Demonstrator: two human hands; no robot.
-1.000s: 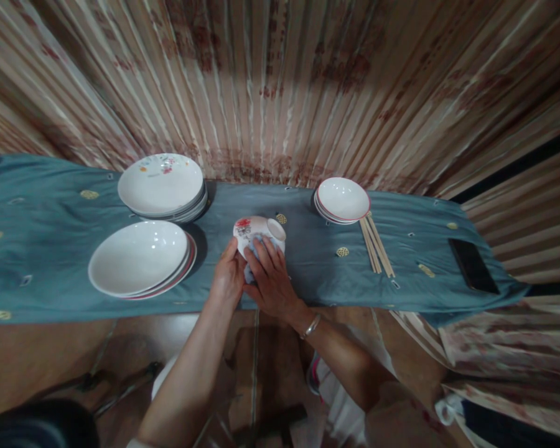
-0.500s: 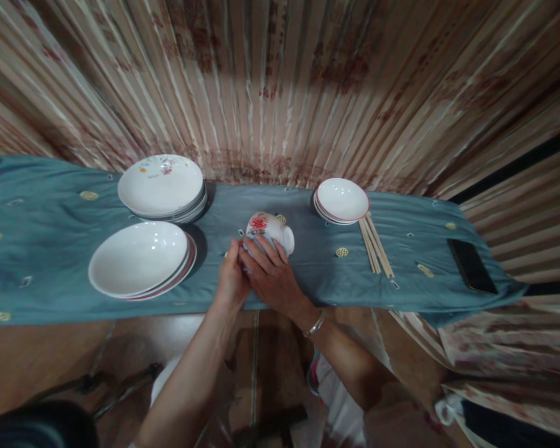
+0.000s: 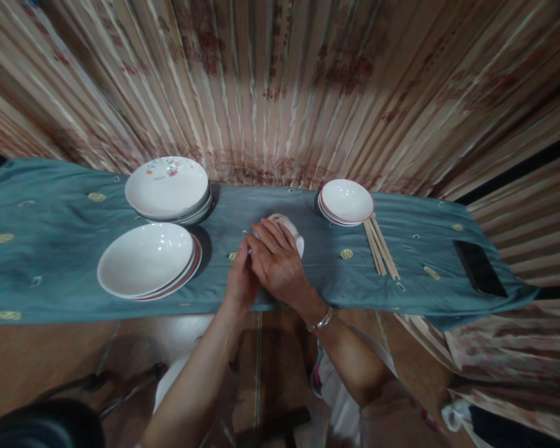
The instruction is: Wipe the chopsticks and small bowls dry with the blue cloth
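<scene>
A small white bowl (image 3: 298, 244) with a red flower print lies tipped on its side between my hands, its foot ring facing right. My left hand (image 3: 241, 280) grips the bowl from the left, and its thumb points up near the rim. Pressed over the bowl's outside is my right hand (image 3: 280, 264), fingers together, with a bit of pale blue cloth showing beneath them. Most of the bowl and cloth is hidden by the hands.
On the blue-green tablecloth (image 3: 224, 205), a stack of floral plates (image 3: 168, 190) and a stack of deep white dishes (image 3: 144, 261) stand left. Right are stacked red-rimmed bowls (image 3: 346, 201), several chopsticks (image 3: 380, 246) and a black phone (image 3: 480, 267). A curtain (image 3: 280, 93) hangs behind.
My right hand has slid over the bowl, covering more of its flower print. The whole view has shifted slightly, so things appear a little farther right.
</scene>
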